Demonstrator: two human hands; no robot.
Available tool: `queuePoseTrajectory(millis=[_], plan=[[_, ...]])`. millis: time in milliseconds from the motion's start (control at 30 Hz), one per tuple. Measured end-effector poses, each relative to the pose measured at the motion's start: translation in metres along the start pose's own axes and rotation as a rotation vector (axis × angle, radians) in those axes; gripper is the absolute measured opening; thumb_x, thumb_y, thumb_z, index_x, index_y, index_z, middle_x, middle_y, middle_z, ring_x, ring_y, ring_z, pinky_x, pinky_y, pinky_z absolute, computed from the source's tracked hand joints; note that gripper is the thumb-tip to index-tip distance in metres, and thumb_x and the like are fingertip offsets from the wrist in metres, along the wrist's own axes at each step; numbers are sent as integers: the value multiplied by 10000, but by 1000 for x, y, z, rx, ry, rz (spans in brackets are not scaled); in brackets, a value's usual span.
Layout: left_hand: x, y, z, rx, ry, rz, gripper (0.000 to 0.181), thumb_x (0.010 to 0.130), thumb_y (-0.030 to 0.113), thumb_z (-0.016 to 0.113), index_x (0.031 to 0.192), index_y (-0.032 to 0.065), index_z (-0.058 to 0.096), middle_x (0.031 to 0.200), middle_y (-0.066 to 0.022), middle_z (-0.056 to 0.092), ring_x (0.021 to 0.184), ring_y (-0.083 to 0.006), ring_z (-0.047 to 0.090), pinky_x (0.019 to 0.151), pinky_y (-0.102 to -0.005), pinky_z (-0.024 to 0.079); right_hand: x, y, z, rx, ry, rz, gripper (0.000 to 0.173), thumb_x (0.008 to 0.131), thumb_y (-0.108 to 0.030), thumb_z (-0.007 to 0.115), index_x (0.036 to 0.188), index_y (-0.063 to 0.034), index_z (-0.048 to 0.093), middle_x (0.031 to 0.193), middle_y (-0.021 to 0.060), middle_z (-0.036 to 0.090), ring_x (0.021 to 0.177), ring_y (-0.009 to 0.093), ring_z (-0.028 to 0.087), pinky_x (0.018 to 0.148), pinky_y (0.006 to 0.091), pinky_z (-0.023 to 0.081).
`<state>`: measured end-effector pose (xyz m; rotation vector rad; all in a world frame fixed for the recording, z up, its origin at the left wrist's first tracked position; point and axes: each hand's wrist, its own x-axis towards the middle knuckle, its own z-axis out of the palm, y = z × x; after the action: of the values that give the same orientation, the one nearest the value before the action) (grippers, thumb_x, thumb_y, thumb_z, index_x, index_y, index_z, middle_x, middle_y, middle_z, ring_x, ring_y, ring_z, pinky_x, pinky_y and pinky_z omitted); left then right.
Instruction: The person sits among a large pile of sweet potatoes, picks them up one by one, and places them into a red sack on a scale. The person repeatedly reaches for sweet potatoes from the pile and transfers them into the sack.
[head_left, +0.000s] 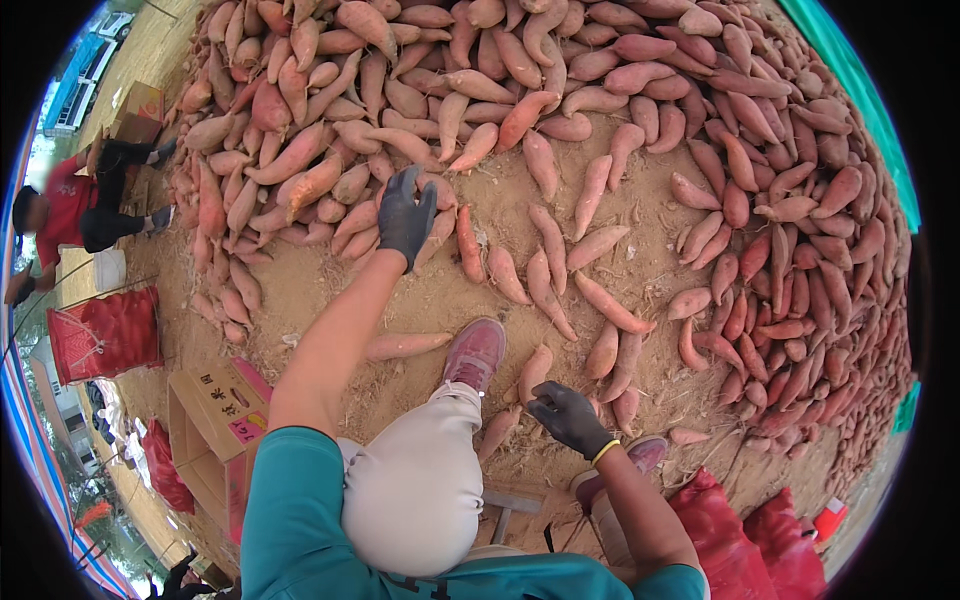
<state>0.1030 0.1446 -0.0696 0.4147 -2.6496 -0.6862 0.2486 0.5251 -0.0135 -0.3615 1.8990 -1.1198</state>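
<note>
My left hand (407, 216), in a dark glove, is at the edge of the large heap of sweet potatoes (367, 142). Its fingers are apart beside a sweet potato (440, 190), and I see nothing held in it. Lower down, my right hand (568, 420) wears the same kind of glove with a yellow cuff. Loosely bent fingers hang just below a curved sweet potato (535, 367), with nothing visible in their grip. Between the two hands, several sweet potatoes (551, 289) lie loose on the bare soil.
Another heap of sweet potatoes (802, 300) rises on the right. Red mesh sacks (724, 536) lie at lower right. At left stand an open cardboard box (217, 427) and a filled red sack (105, 335). A person in a red shirt (71, 206) is beyond them.
</note>
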Motion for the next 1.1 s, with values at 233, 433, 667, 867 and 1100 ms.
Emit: queuePoseTrajectory(millis=[233, 433, 667, 867, 1100], plan=[[127, 54, 54, 291, -94, 117, 473, 864, 321, 589, 1271, 86, 540, 1285, -166, 537, 1177, -348, 513, 993, -445, 420, 13, 5, -10, 151, 64, 111, 272, 897, -289, 631, 1032, -54, 609, 899, 140, 662, 799, 286, 654, 726, 373, 505], [174, 66, 88, 631, -247, 145, 584, 859, 322, 578, 1404, 175, 427, 1461, -127, 400, 1321, -339, 403, 1085, -501, 320, 20, 24, -21, 261, 187, 157, 295, 911, -274, 633, 1088, -39, 602, 924, 123, 671, 820, 241, 664, 744, 340, 511], [202, 88, 95, 683, -290, 107, 514, 825, 342, 613, 1296, 157, 526, 1253, -148, 541, 1164, -330, 530, 981, -491, 400, 35, 33, -42, 376, 263, 150, 279, 918, -238, 640, 1086, -19, 598, 919, 101, 660, 841, 183, 644, 776, 308, 511], [220, 88, 167, -172, -156, -397, 671, 822, 326, 622, 1368, 137, 280, 1162, -230, 581, 1014, -371, 615, 906, -447, 479, 43, 45, -50, 521, 305, 177, 215, 926, -177, 639, 1062, -14, 602, 907, 63, 633, 832, 138, 602, 775, 281, 497], [238, 25, 177, -393, -534, -157, 540, 898, 138, 596, 1388, 70, 382, 1064, -121, 581, 793, -208, 610, 609, -290, 544, 37, 46, -57, 551, 319, 146, 193, 932, -188, 635, 1051, -39, 607, 889, 9, 611, 808, 84, 552, 750, 246, 473]])
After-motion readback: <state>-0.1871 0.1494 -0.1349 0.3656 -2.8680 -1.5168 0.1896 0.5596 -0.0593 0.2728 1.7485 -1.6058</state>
